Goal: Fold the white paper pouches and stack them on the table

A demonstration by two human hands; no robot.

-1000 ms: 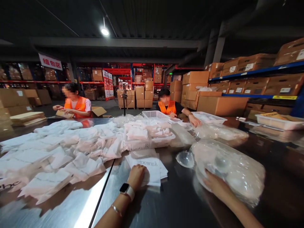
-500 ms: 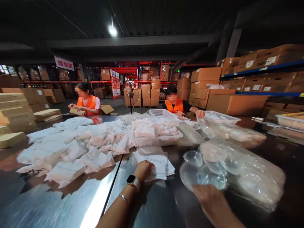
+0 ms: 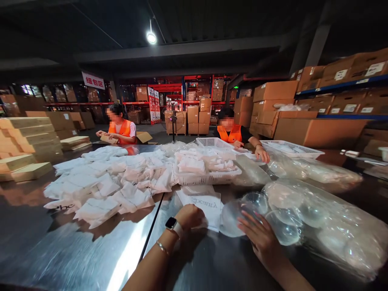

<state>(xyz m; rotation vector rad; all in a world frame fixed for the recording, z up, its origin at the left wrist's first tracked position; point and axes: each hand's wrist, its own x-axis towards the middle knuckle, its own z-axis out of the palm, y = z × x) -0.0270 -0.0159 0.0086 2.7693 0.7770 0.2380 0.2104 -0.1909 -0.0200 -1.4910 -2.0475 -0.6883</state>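
On the steel table, my left hand (image 3: 191, 217), wearing a watch and a bracelet, is closed at the lower edge of a white printed bag (image 3: 209, 202). That bag lies on a small stack of similar ones. The fingertips are partly hidden, but they appear to grip the bag's edge. My right hand (image 3: 261, 236) has its fingers spread over a round, clear plastic bowl (image 3: 232, 220) and touches it. The bowl lies against the bag's right side. More clear bowls (image 3: 283, 226) sit just beyond my right hand, at the mouth of a long plastic sleeve (image 3: 342, 226).
A heap of filled white bags (image 3: 100, 182) covers the table's left side. A white basket (image 3: 209, 178) of bags stands ahead. Two people in orange vests work across the table; one person's hand (image 3: 262, 153) is near another plastic sleeve (image 3: 315, 169). Flat boxes (image 3: 32, 171) are stacked far left.
My right hand has moved from the bowl's near edge to over it, fingers now spread. The bowl has shifted left against the bag. My left hand stays closed by the bag.
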